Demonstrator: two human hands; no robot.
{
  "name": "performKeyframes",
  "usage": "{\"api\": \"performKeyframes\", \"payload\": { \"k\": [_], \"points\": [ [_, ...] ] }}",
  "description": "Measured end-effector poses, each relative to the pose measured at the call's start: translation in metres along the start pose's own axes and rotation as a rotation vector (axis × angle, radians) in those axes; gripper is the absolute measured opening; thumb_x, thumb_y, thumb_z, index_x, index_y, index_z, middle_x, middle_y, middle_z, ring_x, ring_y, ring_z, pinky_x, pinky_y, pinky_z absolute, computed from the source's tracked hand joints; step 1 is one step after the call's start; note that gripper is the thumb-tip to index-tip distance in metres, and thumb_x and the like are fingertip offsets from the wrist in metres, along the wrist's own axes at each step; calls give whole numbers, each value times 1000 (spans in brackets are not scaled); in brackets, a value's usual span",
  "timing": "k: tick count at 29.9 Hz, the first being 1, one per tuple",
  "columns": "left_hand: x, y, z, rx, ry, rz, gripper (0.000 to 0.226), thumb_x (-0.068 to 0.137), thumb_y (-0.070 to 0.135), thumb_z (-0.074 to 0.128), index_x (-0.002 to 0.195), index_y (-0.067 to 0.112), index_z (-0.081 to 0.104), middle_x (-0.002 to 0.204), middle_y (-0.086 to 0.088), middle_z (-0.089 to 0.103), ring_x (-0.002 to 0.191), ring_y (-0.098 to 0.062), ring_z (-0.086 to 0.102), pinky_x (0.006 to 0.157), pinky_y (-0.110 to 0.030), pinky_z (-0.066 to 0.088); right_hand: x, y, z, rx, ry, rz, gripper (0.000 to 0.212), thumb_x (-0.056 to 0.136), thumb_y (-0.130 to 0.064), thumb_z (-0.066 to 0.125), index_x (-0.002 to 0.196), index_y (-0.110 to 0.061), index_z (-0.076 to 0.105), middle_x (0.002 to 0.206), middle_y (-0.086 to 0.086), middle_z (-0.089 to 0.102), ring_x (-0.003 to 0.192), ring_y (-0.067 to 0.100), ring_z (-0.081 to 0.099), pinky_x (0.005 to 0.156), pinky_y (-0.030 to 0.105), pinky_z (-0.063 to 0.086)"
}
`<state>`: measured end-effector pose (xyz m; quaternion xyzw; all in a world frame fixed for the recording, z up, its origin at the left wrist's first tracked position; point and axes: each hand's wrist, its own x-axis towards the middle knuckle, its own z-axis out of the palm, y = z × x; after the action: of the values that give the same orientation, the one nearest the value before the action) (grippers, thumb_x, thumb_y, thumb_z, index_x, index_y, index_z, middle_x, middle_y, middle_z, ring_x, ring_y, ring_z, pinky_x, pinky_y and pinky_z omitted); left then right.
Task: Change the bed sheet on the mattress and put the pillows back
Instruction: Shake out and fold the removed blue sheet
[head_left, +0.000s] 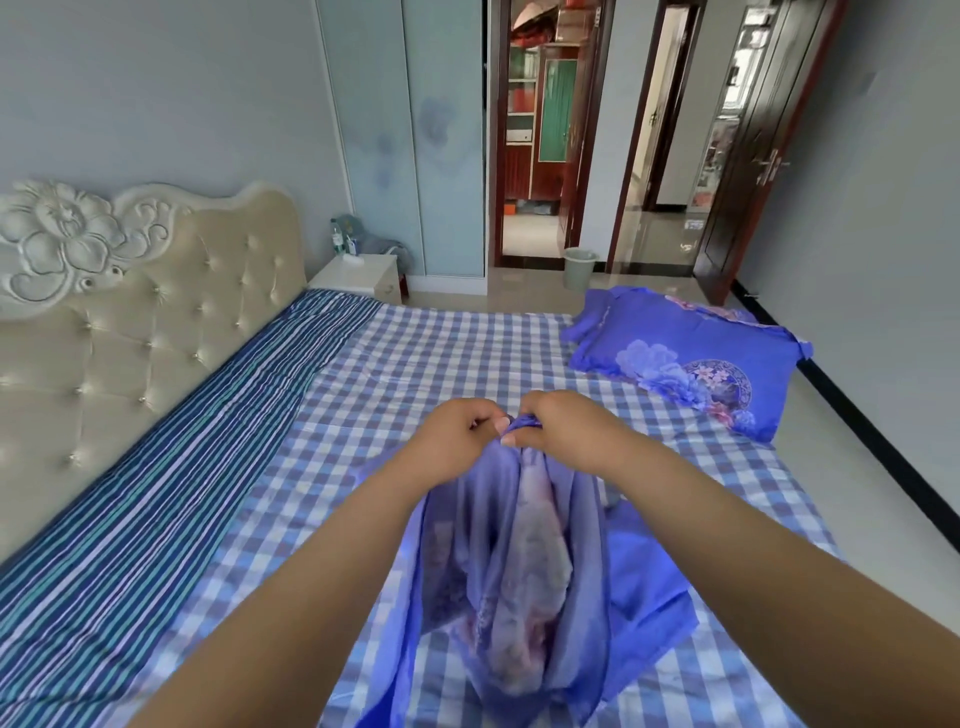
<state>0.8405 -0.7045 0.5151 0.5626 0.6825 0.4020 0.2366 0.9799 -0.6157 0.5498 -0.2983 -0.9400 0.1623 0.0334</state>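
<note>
Both my hands meet above the middle of the bed. My left hand (457, 431) and my right hand (556, 423) pinch the top edge of a blue-purple flowered sheet (514, 582), which hangs bunched between my forearms down onto the bed. The mattress wears a blue-and-white checked cover (441, 364), with a dark striped cloth (171, 457) along the headboard side. One blue flowered pillow (691, 358) lies at the far right corner of the bed.
A cream tufted headboard (130, 332) stands on the left. Beyond the bed are a white nightstand (358, 275) with bottles, a pale wardrobe (415, 135), a green bin (579, 267) and an open dark door (753, 161). Tiled floor runs along the right side.
</note>
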Motion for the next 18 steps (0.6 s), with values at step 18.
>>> {"api": "performKeyframes", "payload": {
  "k": [18],
  "points": [
    [-27,-42,4,287,293,-205,19,80,3,49,89,19,45,83,0,57,71,-22,53,61,-30,35,-8,-16,-18,116,334,6,37,94,-27,51,63,-17,36,59,-4,41,67,23,45,58,35,32]
  ]
}}
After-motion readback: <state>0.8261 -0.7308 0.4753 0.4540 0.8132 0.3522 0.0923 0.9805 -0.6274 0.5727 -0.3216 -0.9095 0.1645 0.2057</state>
